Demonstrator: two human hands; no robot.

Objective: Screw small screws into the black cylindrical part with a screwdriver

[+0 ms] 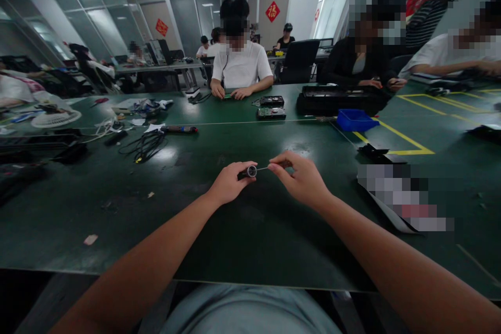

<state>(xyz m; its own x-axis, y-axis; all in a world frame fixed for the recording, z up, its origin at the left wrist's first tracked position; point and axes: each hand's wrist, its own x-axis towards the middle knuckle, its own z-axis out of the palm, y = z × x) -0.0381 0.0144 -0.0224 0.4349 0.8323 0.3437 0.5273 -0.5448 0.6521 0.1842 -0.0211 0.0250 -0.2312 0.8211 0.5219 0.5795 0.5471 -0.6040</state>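
Observation:
My left hand (230,182) is closed around a small dark cylindrical tool handle with a silvery round end (249,171), held just above the green table (242,235). A thin metal shaft (261,169) sticks out of that end toward the right. My right hand (300,178) pinches the tip of this shaft between thumb and forefinger. Both hands meet at the middle of the table, close together. Whatever else the fingers cover is hidden.
A blue tray (354,120) and black devices (336,98) lie at the back right, circuit boards (271,107) in the middle back, cables (145,145) and a screwdriver (179,129) at the left. A flat dark item (378,152) lies right. Other people sit across the table.

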